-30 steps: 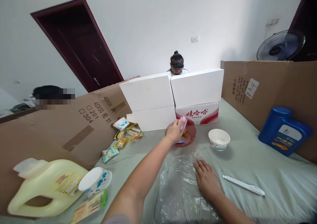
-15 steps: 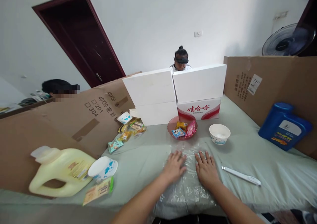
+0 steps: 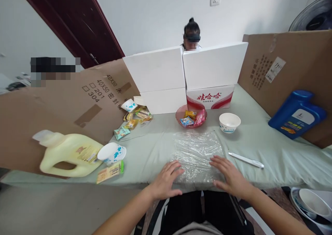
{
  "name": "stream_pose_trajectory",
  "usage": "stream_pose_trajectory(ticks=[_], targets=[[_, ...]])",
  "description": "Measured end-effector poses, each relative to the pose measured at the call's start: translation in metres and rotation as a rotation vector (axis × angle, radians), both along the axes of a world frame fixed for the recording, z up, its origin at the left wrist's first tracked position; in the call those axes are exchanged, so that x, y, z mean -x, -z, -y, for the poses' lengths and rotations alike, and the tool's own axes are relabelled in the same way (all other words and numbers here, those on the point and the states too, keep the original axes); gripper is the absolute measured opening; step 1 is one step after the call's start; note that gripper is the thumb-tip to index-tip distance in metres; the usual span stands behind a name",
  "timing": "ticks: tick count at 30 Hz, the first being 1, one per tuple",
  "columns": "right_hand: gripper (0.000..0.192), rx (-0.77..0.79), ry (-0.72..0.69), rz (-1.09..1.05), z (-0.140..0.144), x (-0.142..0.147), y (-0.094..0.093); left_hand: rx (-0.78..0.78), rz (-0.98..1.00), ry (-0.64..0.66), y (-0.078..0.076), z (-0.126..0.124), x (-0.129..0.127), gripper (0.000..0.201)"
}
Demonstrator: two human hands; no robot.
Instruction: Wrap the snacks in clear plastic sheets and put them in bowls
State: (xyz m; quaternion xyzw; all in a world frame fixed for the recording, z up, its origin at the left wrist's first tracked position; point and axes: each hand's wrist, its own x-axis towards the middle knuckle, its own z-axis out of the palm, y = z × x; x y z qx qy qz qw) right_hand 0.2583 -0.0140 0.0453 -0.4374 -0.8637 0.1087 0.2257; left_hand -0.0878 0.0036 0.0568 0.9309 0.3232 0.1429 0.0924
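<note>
A clear plastic sheet [image 3: 197, 155], wrinkled and shiny, lies spread on the green tablecloth in front of me. My left hand [image 3: 168, 179] is at its left edge, fingers apart, holding nothing. At its right edge my right hand [image 3: 229, 174] is open too, fingers spread; whether the fingertips touch the sheet I cannot tell. Just beyond the sheet stands a pink glass bowl [image 3: 178, 122] with several wrapped snacks [image 3: 190, 117] in it. A white paper bowl [image 3: 229, 124] stands to its right. A white box cutter or similar slim tool [image 3: 246, 160] lies right of the sheet.
On the left lie a yellow detergent jug [image 3: 75, 155], a tipped paper bowl [image 3: 111, 153] and snack packets [image 3: 121, 133]. A blue bottle [image 3: 297, 115] leans at the right cardboard wall [image 3: 259, 65]. White boxes [image 3: 163, 79] line the back, with a person [image 3: 192, 30] behind.
Both hands have drawn back toward me from the middle of the sheet and spread apart, leaving more of it uncovered. The view has tilted down.
</note>
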Motion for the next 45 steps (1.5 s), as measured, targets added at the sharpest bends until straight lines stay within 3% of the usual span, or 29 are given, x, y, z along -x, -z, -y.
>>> stream_pose_trajectory(ticks=[2,4,6,10,13,16,19,25,30,33,37,41,45], targets=[[0.063,0.044,-0.094,0.048,0.020,-0.008,0.005,0.016,-0.021,0.013,0.007,0.009,0.006,0.051],[0.047,0.055,-0.091,0.055,0.034,-0.012,0.011,0.021,0.039,0.012,0.012,0.015,0.011,0.027],[0.035,0.071,-0.058,0.005,0.041,-0.013,0.013,0.057,0.131,-0.002,0.012,0.020,0.012,0.022],[0.027,0.264,0.074,-0.202,0.040,-0.014,0.006,0.328,0.237,-0.134,-0.007,0.018,0.006,0.017],[0.031,0.444,0.265,-0.371,0.023,-0.011,0.002,0.465,0.280,-0.316,-0.024,-0.003,-0.002,0.018],[0.033,0.440,0.427,-0.413,-0.006,-0.001,0.003,0.351,0.187,-0.539,-0.028,-0.030,-0.013,0.013],[0.032,0.345,0.521,-0.267,-0.031,0.014,0.007,0.244,0.047,-0.670,-0.019,-0.044,-0.021,0.013],[0.033,0.233,0.585,0.003,-0.042,0.030,0.018,0.078,-0.029,-0.700,0.010,-0.034,-0.014,0.020],[0.033,0.125,0.585,0.108,-0.034,0.036,0.024,-0.164,-0.040,-0.794,0.010,-0.029,-0.020,0.024],[0.034,0.063,0.591,0.120,-0.031,0.042,0.026,-0.232,0.080,-0.670,0.004,-0.015,-0.047,0.020],[0.038,0.029,0.598,0.068,-0.030,0.038,0.029,-0.072,0.088,-0.351,0.010,0.006,-0.088,0.023],[0.040,0.010,0.616,0.096,-0.026,0.023,0.025,0.001,-0.013,-0.299,0.025,0.011,-0.098,0.055],[0.038,-0.142,0.560,0.124,-0.018,0.024,0.009,0.050,-0.057,-0.282,0.031,0.009,-0.094,0.059]])
